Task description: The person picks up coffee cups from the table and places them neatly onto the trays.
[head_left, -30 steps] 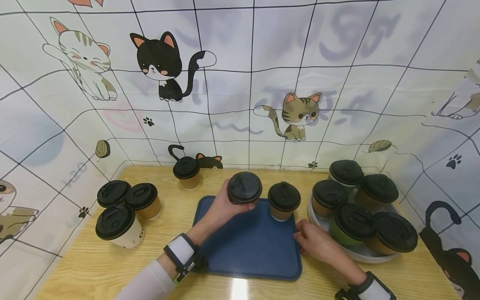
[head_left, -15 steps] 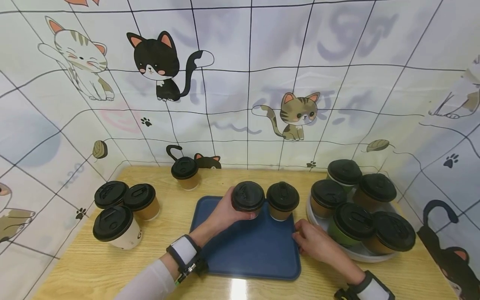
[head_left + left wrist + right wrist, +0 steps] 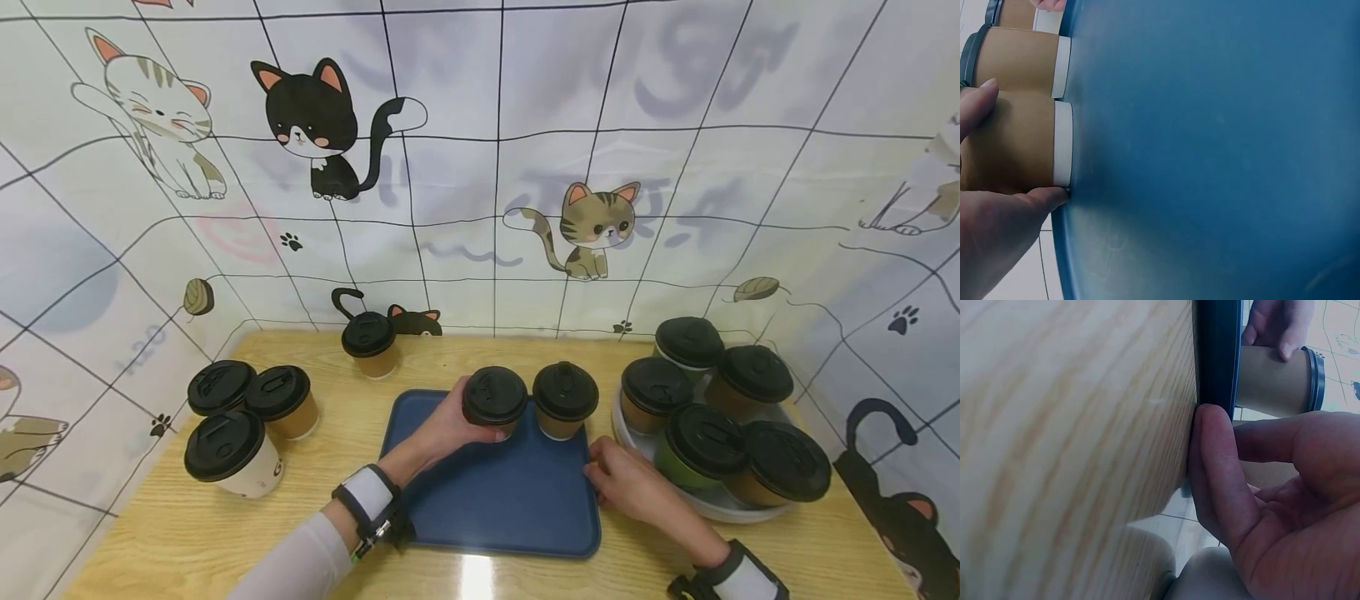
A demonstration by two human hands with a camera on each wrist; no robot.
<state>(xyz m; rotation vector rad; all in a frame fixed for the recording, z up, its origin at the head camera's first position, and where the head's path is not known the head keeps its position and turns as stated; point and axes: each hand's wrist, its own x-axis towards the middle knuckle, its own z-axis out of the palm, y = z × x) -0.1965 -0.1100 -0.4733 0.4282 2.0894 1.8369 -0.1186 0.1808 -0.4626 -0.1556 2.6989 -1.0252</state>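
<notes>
Because the brown cup [image 3: 495, 400] is probably light and its wall may crush, grasp it gently at mid-body. It stands on the far part of the tray [image 3: 506, 500], just beside a second cup [image 3: 566, 402]. The left hand [image 3: 448, 423] curls its fingers around it; the right hand [image 3: 626, 479] pinches the tray's right rim.

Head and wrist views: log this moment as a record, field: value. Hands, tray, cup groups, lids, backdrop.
left hand: grips a brown cup at the far part of the tray
right hand: grips the tray's right edge
tray: blue, flat on the wooden table
neighbour cup: upright on the tray, right of the gripped one
left group: three cups, close together
back cup: alone near the wall
white bowl: five cups
lids: black on all eleven
backdrop: cartoon cats, grid lines
</notes>
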